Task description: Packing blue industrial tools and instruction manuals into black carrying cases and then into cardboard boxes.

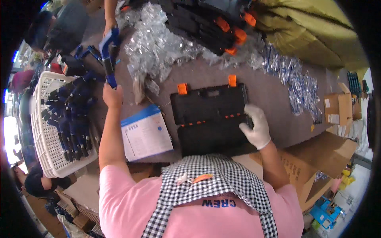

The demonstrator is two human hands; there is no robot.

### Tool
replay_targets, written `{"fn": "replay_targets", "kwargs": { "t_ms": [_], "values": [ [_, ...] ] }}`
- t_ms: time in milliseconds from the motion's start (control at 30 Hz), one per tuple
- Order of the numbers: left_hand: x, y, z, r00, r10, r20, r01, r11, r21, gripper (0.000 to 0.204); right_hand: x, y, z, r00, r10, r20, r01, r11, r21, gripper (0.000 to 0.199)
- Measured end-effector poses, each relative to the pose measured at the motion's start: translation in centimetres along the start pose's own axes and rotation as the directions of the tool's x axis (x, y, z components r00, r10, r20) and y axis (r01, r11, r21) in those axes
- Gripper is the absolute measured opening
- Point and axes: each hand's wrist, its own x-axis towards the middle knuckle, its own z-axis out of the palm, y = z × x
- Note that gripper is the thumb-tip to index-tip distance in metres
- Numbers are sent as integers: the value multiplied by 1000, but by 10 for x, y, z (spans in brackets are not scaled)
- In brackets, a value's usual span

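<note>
From the head view I see my left hand (112, 95) closed around a blue-and-black handled tool (109, 59), raised just right of the white plastic basket (45, 139) of similar tools. My right hand (256, 127), in a white glove, grips the right edge of the black plastic case with orange latches (210, 115), well right of that basket.

A grey-brown table (274, 99) carries the work; on it lie an open black case (210, 119) with orange latches, a white-and-blue leaflet (146, 133) just beside it, heaps of clear plastic bags (158, 47), a stack of black cases (206, 23) and blue-filled bags (297, 83).
</note>
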Motion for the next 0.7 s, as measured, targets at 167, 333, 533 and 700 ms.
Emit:
{"fn": "replay_targets", "kwargs": {
  "t_ms": [167, 333, 533, 700],
  "values": [
    [-115, 98, -53, 830, 512, 224, -455, 852, -259, 26, 24, 4, -16, 987, 158, -27, -93, 700, 708, 97],
    [-233, 178, -46, 537, 725, 432, -572, 689, -445, 42, 24, 50, -22, 838, 250, 485, -391, 895, 213, 70],
    [-273, 163, -17, 512, 758, 404, -633, 651, -419, 51, -51, 108, 36, 812, 411, 414, -530, 817, 227, 58],
    [-279, 126, -36, 671, 520, 529, -512, 841, -176, 84, -66, 83, 61, 910, 306, 281, -249, 943, -220, 69]
  ]
}}
